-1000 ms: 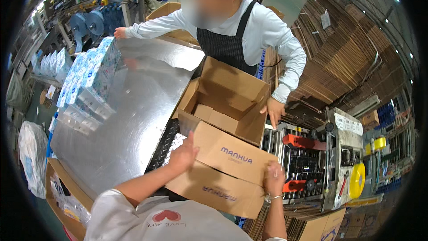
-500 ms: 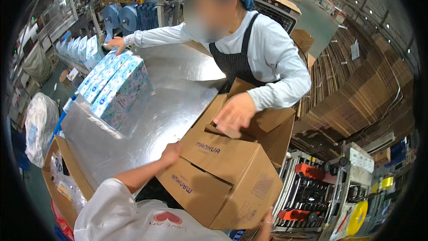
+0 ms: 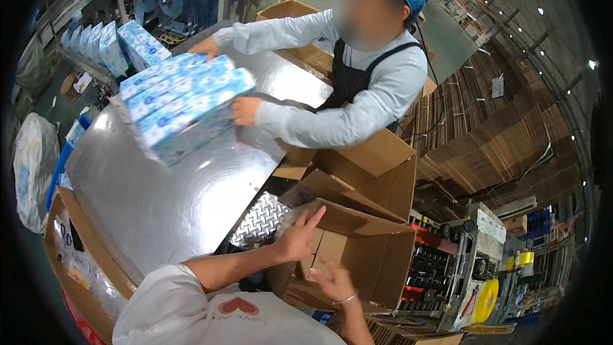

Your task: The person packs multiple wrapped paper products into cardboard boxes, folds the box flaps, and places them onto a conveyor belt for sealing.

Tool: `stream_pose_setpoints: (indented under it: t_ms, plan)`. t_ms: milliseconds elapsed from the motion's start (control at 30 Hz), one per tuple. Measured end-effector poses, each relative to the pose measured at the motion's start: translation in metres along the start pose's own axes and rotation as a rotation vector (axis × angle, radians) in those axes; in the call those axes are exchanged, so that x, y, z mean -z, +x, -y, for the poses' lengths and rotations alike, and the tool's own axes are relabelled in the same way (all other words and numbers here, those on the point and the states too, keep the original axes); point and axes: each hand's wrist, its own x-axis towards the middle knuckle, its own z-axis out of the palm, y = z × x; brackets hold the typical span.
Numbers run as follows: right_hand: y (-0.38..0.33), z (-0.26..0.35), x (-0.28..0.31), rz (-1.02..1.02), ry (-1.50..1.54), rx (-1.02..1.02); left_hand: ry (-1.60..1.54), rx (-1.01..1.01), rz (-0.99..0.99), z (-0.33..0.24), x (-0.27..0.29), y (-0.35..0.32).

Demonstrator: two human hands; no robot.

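A brown cardboard carton [image 3: 373, 259] stands open in front of me, its inside and folded bottom showing. My left hand [image 3: 300, 235] is at its near-left upper edge, index finger and others stretched out. Over the opening is my right hand [image 3: 335, 281], fingers apart and slightly blurred, with a bracelet on the wrist; nothing shows in it. Just beyond, a second open carton [image 3: 389, 182] stands against the co-worker's side. Across the metal table, the co-worker's two hands press on a row of blue-and-white patterned soft packs [image 3: 185, 102].
The shiny metal table [image 3: 191, 204] fills the left middle. More blue packs [image 3: 108, 48] stand beside the machine at the far left. A carton with clear plastic [image 3: 83, 255] is at my left. Stacked flat cardboard [image 3: 498, 140] and a taping machine [image 3: 472, 249] are at the right.
The carton between my hands has been turned from showing its printed side to showing its open inside. The co-worker's arm has left the carton, and both hands are moving the packs nearer.
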Motion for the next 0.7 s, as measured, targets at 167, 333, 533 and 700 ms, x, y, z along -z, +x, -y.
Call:
stream_pose_setpoints:
  t_ms: [167,333,533,700]
  plan:
    - [-0.028,-0.081,0.112,-0.576,-0.836,-0.487,-0.120,-0.033,0.141,0.048,0.063,0.007]
    - [-0.085,-0.214,0.156,-0.246,-0.132,-0.516,0.417,0.363,0.377,0.114,0.058,-0.006]
    - [-0.096,-0.239,0.163,-0.354,0.072,-0.500,0.203,0.317,0.248,0.118,-0.063,-0.033]
    - [-0.051,-0.200,0.151,-0.241,0.398,-0.415,0.038,0.502,0.422,0.129,-0.018,-0.007]
